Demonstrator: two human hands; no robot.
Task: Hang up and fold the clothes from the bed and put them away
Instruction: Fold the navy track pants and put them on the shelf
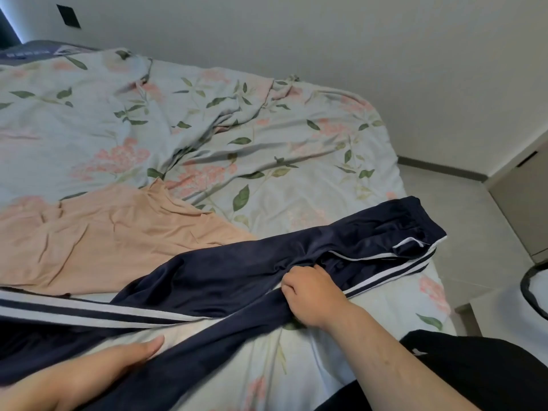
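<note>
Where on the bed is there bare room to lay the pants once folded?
Widest free patch: the floral cover beyond the peach garment and the pants, toward the wall. A smaller one lies at the near right corner, past the right hand. The near left is crowded: garment, pants legs and left hand.

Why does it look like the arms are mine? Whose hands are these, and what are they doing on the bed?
No machine here. A person wears a camera on the head, so you look down as they do. These are that person's own hands. The right hand grips the navy trousers with white stripes. The left hand lies flat, fingers straight, by a trouser leg. A peach garment lies against the trousers. Everything rests on a bed with a flowery cover.
</note>
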